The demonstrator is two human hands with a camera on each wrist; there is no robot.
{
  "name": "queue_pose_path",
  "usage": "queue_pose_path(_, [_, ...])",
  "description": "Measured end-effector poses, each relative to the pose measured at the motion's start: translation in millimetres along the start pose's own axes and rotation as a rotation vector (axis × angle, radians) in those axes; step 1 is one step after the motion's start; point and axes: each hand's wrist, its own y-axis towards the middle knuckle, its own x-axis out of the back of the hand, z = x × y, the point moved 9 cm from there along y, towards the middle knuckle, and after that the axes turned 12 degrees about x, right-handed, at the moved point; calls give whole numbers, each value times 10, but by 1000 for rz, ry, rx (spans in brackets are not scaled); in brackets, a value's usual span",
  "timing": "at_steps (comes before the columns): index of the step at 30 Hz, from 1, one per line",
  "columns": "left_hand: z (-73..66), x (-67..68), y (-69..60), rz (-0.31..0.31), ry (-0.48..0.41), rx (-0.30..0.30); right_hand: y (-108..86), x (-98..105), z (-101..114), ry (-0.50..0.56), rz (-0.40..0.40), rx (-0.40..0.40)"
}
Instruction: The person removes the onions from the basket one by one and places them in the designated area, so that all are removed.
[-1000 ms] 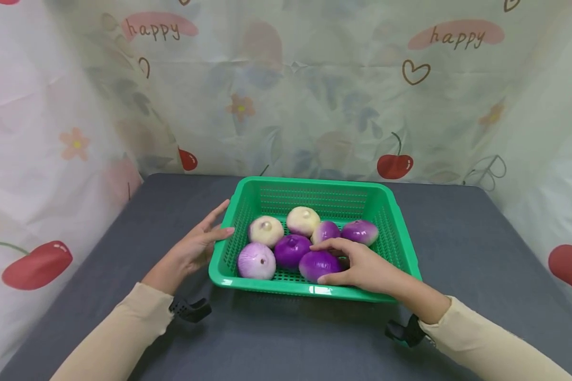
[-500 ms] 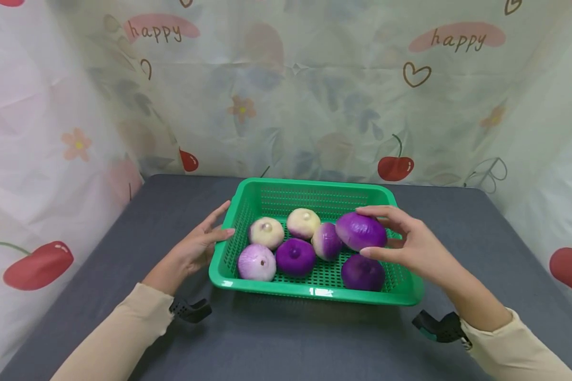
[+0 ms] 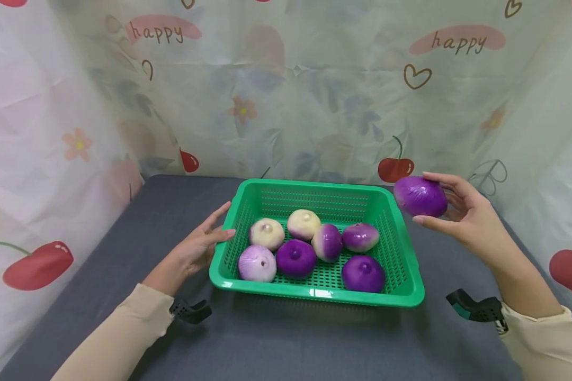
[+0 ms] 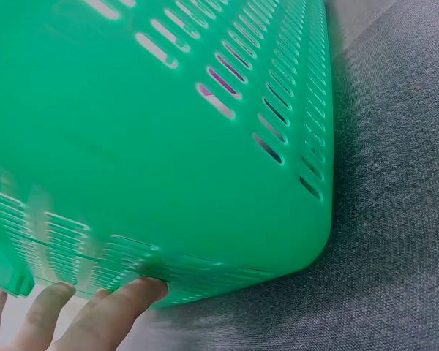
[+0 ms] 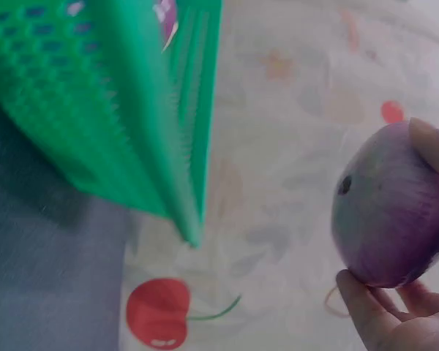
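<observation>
Right now, you have a purple onion [image 3: 420,196] raised at the right, apart from the green plastic basket [image 3: 314,293] — your right hand [image 3: 472,214] pinches it between thumb and fingers, spread about the onion's width. Your left hand [image 3: 196,246] grips the basket's left side, thumb over the rim, fingers spread against the outside. Inside lie two white-topped onions [image 3: 303,224] far left, a pale lilac onion [image 3: 257,263] near left, and four purplish ones [image 3: 296,259] from centre to right. Beneath is a grey-covered table [image 3: 291,341]; beyond — a cherry-print curtain [image 3: 314,100].
</observation>
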Motion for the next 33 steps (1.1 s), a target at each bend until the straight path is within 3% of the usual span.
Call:
queue_pose_path(4, [7,11,4,-4,-1,1,0,94,-185,-36,-33,-48])
queue_pose_path(16, [24,28,18,-20,9,5,-76,203,-762,-121,-29,-167])
queue_pose_path(28, [1,8,7,-19,6,7,-210,39,-1517,-146,32,-251])
queue_pose_path(33, [-4,4,3,-16,6,0,-283,-98,-1743,-141,117,-288])
